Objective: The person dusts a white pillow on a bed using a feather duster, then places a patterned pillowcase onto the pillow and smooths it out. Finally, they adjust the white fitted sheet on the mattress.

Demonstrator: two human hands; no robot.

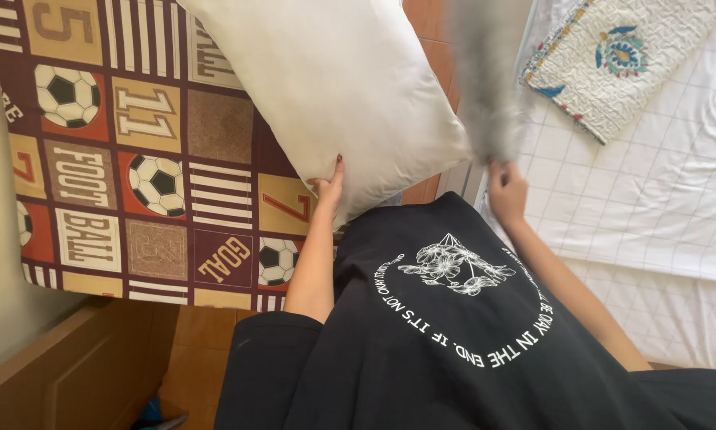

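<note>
My left hand [330,187] grips the near corner of a bare white pillow [334,80], which slants up and away over the edge of a mattress. My right hand [507,191] holds the lower end of a grey fuzzy cloth [485,80] that hangs upright and is blurred with motion, just right of the pillow. Both hands are raised in front of my black printed shirt [453,334].
On the left lies a mattress with a brown patchwork football-print cover [135,159]. On the right is a bed with a white checked sheet [652,207] and a folded quilted cloth with blue and red motifs [612,56]. Wooden furniture [71,374] and orange floor tiles [195,350] sit lower left.
</note>
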